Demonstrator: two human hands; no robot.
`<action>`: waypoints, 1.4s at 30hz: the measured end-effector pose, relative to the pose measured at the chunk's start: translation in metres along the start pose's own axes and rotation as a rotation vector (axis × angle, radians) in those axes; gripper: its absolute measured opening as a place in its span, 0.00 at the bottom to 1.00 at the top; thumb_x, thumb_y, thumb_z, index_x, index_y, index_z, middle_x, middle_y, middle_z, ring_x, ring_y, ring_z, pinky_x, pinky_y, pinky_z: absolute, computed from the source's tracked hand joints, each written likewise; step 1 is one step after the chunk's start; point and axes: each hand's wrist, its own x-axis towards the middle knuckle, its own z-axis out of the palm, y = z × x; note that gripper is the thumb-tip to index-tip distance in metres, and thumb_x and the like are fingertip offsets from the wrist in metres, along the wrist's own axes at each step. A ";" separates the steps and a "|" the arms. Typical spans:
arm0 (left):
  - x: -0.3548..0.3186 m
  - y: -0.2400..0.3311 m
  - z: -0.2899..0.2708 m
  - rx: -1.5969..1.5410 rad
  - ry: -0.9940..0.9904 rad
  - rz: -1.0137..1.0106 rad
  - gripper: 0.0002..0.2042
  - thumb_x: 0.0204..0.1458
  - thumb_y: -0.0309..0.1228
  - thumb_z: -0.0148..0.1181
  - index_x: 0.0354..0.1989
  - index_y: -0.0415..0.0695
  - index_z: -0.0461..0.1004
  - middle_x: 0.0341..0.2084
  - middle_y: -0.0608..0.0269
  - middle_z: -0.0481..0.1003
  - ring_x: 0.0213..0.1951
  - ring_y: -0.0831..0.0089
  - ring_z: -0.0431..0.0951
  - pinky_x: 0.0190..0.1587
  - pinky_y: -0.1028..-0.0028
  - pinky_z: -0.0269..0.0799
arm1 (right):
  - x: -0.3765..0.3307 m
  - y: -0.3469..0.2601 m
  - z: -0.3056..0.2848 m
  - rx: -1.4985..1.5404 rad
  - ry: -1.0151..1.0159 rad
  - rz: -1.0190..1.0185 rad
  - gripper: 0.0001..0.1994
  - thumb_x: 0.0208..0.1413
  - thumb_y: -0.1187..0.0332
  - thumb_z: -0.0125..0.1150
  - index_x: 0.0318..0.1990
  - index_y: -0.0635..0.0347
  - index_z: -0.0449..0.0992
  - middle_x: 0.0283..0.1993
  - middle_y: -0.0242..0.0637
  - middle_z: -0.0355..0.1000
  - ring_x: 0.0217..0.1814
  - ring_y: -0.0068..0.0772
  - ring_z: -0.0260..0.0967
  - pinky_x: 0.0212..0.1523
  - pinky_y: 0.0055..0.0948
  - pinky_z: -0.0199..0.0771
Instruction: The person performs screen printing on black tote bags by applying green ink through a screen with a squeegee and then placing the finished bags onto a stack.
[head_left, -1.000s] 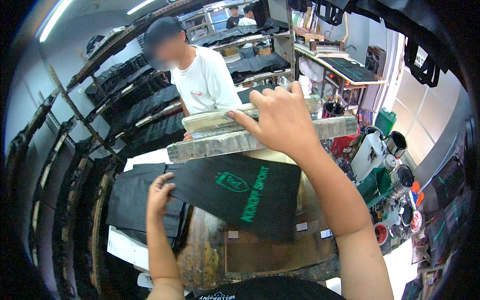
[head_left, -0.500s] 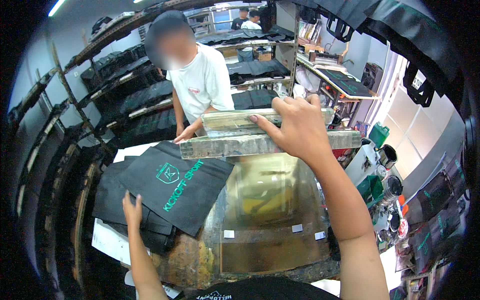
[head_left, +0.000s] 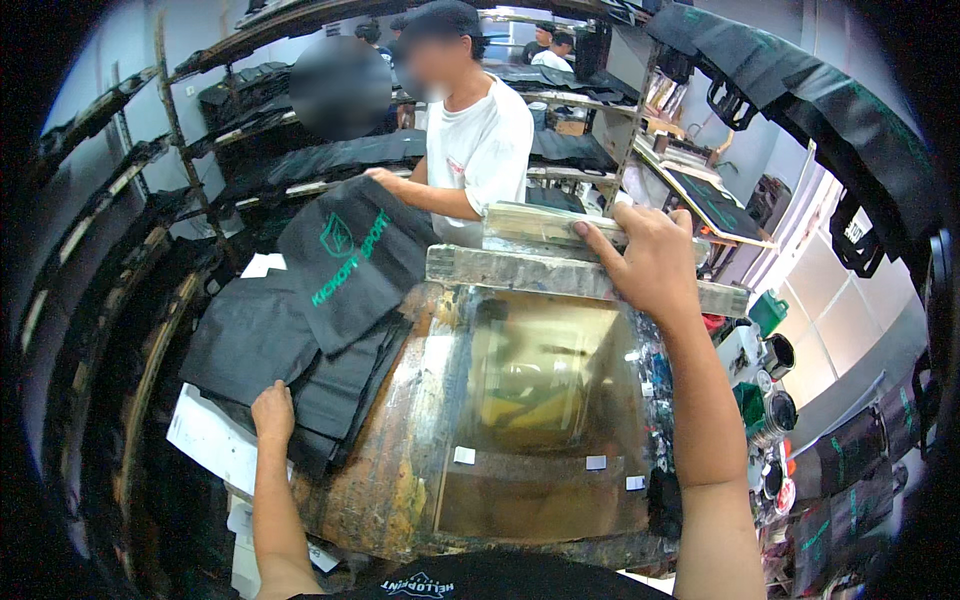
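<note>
My left hand (head_left: 272,410) is closed on the edge of a plain black fabric bag (head_left: 245,335), top of the pile on the table's left. My right hand (head_left: 650,255) grips a pale wooden bar (head_left: 545,228) lying just behind a thicker, paint-stained wooden bar (head_left: 520,270), both raised over the far end of the work board. Whether these are a screen frame and squeegee I cannot tell. A co-worker's hand (head_left: 388,182) holds up a black bag with a green shield print (head_left: 350,255), whose lower part rests over the pile.
Before me lies a glossy, yellowish printing board (head_left: 545,500) with small white tabs. Paint cans (head_left: 778,412) crowd its right side. A co-worker (head_left: 478,135) stands across the table. Racks of black bags (head_left: 330,165) line the left and back; more bags (head_left: 850,520) hang at right.
The co-worker has straightened up and lifted the printed bag off the pile. My left hand has gone from spread fingers to closed on the plain bag beneath. My right hand keeps its grip.
</note>
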 end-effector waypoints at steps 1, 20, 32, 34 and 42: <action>0.003 0.002 -0.004 -0.006 -0.019 0.013 0.13 0.69 0.37 0.55 0.36 0.40 0.75 0.33 0.46 0.81 0.39 0.42 0.83 0.42 0.46 0.78 | -0.002 -0.002 0.000 0.005 -0.006 0.004 0.30 0.65 0.37 0.59 0.29 0.60 0.77 0.31 0.46 0.79 0.39 0.52 0.77 0.54 0.50 0.63; -0.040 0.300 -0.045 -0.548 -0.407 0.497 0.13 0.70 0.40 0.53 0.43 0.40 0.71 0.35 0.40 0.81 0.42 0.36 0.81 0.43 0.42 0.76 | -0.004 0.007 0.002 -0.016 0.001 -0.010 0.33 0.65 0.34 0.55 0.34 0.60 0.84 0.34 0.50 0.82 0.40 0.48 0.80 0.50 0.49 0.62; -0.115 0.537 -0.032 -0.712 -0.709 0.840 0.24 0.72 0.49 0.48 0.56 0.38 0.74 0.54 0.34 0.78 0.58 0.34 0.77 0.61 0.40 0.70 | -0.001 0.010 0.004 0.027 0.058 -0.050 0.31 0.67 0.37 0.56 0.37 0.61 0.83 0.34 0.50 0.81 0.41 0.49 0.79 0.52 0.50 0.61; -0.119 0.539 -0.031 -0.718 -0.690 0.927 0.30 0.70 0.56 0.49 0.62 0.39 0.74 0.63 0.35 0.72 0.66 0.35 0.69 0.70 0.37 0.59 | -0.001 0.007 0.000 0.033 0.051 -0.056 0.30 0.67 0.37 0.55 0.45 0.59 0.84 0.34 0.50 0.81 0.41 0.49 0.80 0.51 0.51 0.61; -0.122 0.396 -0.048 -0.291 -0.498 1.019 0.51 0.58 0.78 0.43 0.78 0.49 0.63 0.80 0.41 0.51 0.80 0.34 0.44 0.76 0.27 0.26 | 0.000 0.014 0.014 -0.003 0.036 -0.047 0.35 0.66 0.35 0.54 0.45 0.64 0.85 0.70 0.36 0.76 0.45 0.45 0.85 0.57 0.53 0.66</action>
